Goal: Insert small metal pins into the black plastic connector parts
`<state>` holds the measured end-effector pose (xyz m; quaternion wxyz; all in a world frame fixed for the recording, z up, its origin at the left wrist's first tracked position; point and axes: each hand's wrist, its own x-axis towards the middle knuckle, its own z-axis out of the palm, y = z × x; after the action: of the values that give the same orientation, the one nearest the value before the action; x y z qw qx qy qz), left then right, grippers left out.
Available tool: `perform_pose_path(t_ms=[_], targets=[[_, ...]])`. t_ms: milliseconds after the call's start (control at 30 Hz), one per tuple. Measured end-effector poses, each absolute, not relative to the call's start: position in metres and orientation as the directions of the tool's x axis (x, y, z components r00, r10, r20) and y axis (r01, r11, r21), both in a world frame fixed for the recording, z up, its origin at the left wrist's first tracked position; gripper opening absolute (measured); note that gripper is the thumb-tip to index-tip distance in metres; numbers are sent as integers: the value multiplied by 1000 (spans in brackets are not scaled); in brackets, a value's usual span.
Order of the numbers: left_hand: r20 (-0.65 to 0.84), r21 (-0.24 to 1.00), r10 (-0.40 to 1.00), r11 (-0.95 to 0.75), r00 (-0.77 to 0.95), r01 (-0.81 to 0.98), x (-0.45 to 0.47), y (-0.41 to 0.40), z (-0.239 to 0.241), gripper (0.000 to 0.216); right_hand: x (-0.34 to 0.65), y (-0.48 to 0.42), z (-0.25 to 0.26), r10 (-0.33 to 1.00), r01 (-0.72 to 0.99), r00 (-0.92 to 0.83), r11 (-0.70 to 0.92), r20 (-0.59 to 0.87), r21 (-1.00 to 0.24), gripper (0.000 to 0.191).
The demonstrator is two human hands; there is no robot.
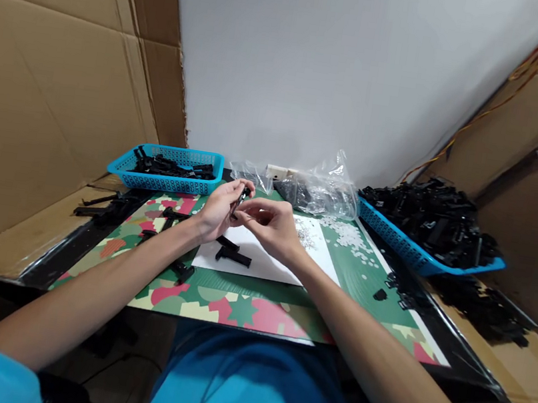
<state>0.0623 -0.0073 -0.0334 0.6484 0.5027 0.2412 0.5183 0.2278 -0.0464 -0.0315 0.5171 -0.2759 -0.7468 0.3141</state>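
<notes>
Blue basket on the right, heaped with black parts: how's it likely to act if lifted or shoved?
Likely fairly heavy for its size: the blue basket is heaped above its rim. A jolt or tilt would probably spill some black parts, as they're piled loosely. Rolling seems unlikely given its flat, straight-sided shape.

Patterned tabletop point(252, 312) with black parts point(182, 273)

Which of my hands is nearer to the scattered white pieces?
Right. The right hand is to the left of the white pieces; the left hand is farther left.
</notes>
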Motion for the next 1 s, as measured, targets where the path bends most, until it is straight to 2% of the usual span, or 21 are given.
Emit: perform_pose_path(t_ms=[267, 500, 633, 800, 1000], targets=[[215, 816, 951, -50, 223, -575, 70, -13, -34, 16, 223, -51, -36, 733, 151, -358, 656, 578, -739, 25], [209, 789, 942, -3, 263, -614, 71, -18, -30, 14, 221, -51, -40, 614, 241, -364, 788, 700, -566, 10], [212, 775, 937, 12, 278, -632, 70, -16, -32, 14, 221, -47, -45, 562, 274, -376, 827, 737, -491, 9], [213, 771, 942, 0, 258, -637, 71, -15, -35, 14, 221, -44, -49, 587, 332, -391, 808, 708, -487, 10], [200, 782, 952, -15, 230, -623, 74, -19, -34, 13, 220, -47, -45, 640, 269, -371, 768, 673, -582, 12]])
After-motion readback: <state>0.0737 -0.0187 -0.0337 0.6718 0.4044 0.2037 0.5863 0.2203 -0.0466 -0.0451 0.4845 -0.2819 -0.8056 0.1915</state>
